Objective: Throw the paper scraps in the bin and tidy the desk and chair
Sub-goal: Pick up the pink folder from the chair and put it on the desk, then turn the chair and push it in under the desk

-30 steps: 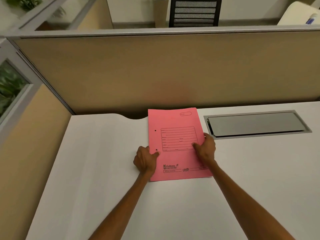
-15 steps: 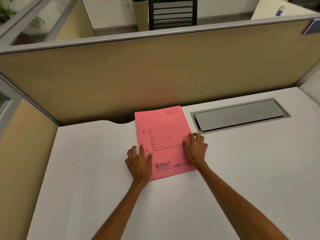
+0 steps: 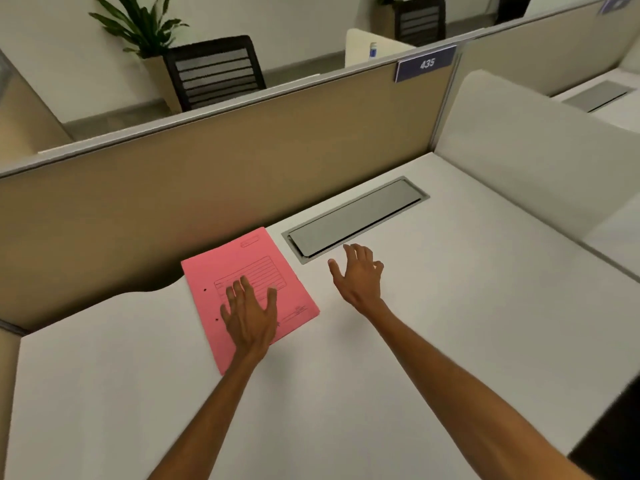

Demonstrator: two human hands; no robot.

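Pink folder (image 3: 242, 285) squared on desk (image 3: 450, 323).
My left hand (image 3: 251, 315) lay open, flat on it; my right hand (image 3: 360, 277) hung open, empty. No scraps visible; chair apparently remained.

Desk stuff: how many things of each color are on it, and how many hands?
Pink: 1, the folder
Grey: 1, the cable flap
Hands: 2, left hand flat on the folder, right hand open above the desk
Total: 4

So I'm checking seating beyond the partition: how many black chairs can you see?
2. One chair stands behind the partition at upper left, beside the plant; the other chair is farther back at top right. Others may be hidden by the partition.
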